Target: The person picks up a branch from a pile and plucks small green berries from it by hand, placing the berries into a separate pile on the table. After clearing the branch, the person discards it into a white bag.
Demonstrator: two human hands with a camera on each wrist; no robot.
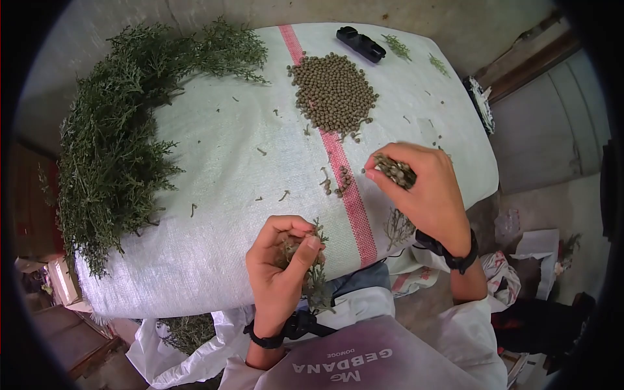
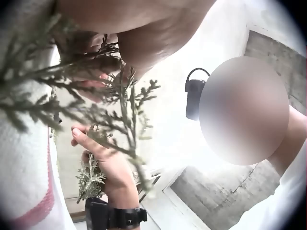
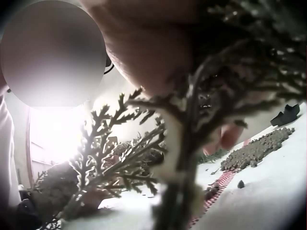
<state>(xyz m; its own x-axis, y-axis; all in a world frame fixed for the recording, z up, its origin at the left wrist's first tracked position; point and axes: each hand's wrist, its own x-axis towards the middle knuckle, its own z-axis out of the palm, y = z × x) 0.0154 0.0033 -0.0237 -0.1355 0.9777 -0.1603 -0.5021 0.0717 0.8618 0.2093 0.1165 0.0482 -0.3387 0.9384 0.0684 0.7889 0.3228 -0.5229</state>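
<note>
In the head view my left hand grips a scaly green conifer sprig between thumb and fingers, its leafy end hanging past the palm. Up close, that sprig spreads across the left wrist view. My right hand is curled round another sprig that sticks out below it, with a clump of small roundish cones showing inside the fingers. Several loose cones lie on the sack's red stripe, left of the right hand. Beyond them is a pile of round brown cones.
A stuffed white woven sack serves as the work surface. Conifer branches are heaped along its left side. A black object lies behind the pile, and bits of twig are scattered about. Below the sack's front edge, a white bag contains more greenery.
</note>
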